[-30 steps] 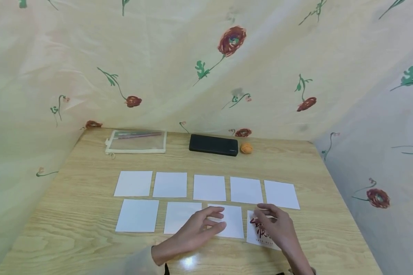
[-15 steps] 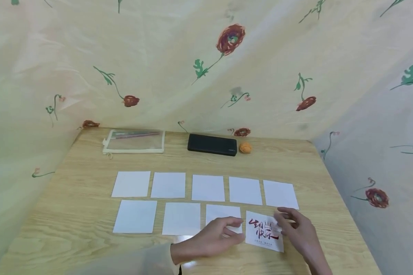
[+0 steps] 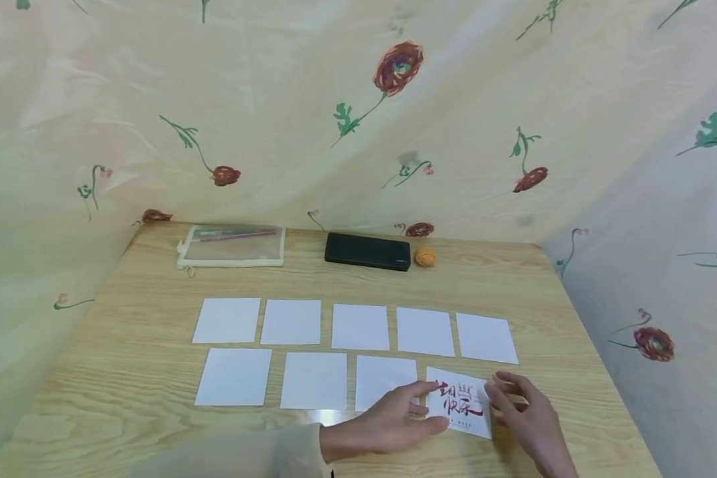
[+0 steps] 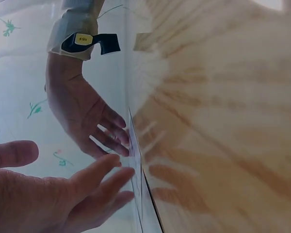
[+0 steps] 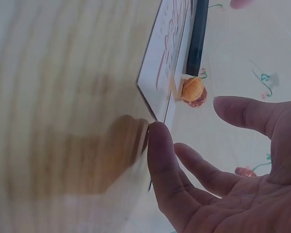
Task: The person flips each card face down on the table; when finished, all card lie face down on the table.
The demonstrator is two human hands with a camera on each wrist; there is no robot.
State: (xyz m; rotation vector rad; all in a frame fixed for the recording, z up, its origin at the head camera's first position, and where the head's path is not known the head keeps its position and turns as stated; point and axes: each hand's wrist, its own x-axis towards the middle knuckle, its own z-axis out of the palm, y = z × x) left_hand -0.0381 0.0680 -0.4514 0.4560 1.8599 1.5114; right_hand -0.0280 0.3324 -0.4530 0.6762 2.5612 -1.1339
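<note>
A white card [image 3: 461, 402] with dark red brush-style characters lies face up at the right end of the lower row. My left hand [image 3: 394, 423] has its fingers spread at the card's left side, thumb and forefinger overlapping its left part in the head view. At the right edge, my right hand [image 3: 528, 417] has loosely bent fingers, one fingertip at the card's corner in the right wrist view. Neither hand grips anything that shows. Next to the printed card lies a blank white card [image 3: 382, 378], partly covered by my left hand.
Two more blank cards, including a left one [image 3: 233, 376], continue the lower row. Several blank cards, such as the middle one [image 3: 360, 326], form the row behind. Further back are a clear zip pouch [image 3: 233, 249] with pens, a black case [image 3: 367, 251] and an orange ball [image 3: 425, 257].
Both hands have moved right. My right hand has gone from over the printed card to its right edge, uncovering the print. My left hand has come from the blank card to its left side.
</note>
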